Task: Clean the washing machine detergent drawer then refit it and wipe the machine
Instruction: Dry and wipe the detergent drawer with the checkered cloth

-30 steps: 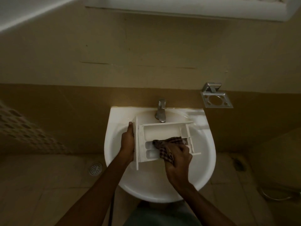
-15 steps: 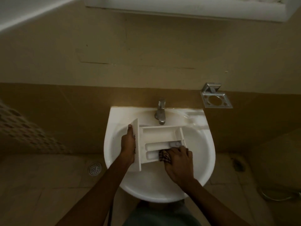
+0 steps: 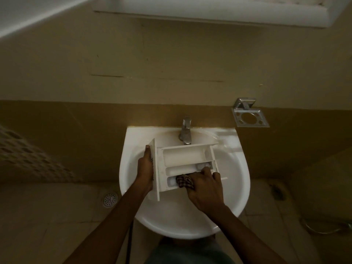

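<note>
The white detergent drawer [image 3: 182, 157] lies across the white washbasin [image 3: 240, 180] under the tap, its front panel to the left and its compartments facing up. My left hand [image 3: 146, 168] grips the front panel and holds the drawer steady. My right hand [image 3: 204, 187] is closed on a checked cloth [image 3: 183, 181] and presses it into the drawer's nearest narrow compartment. Most of the cloth is hidden under my fingers. The washing machine is out of view.
A metal tap [image 3: 185, 132] stands at the basin's back edge, just above the drawer. A chrome soap holder [image 3: 250, 116] is fixed to the wall at the right. A floor drain [image 3: 110, 199] lies left of the basin. A hose [image 3: 323, 226] lies on the floor at the right.
My right hand has drawn the cloth from the drawer's middle down into its nearest compartment. The drawer has tilted slightly in my left hand.
</note>
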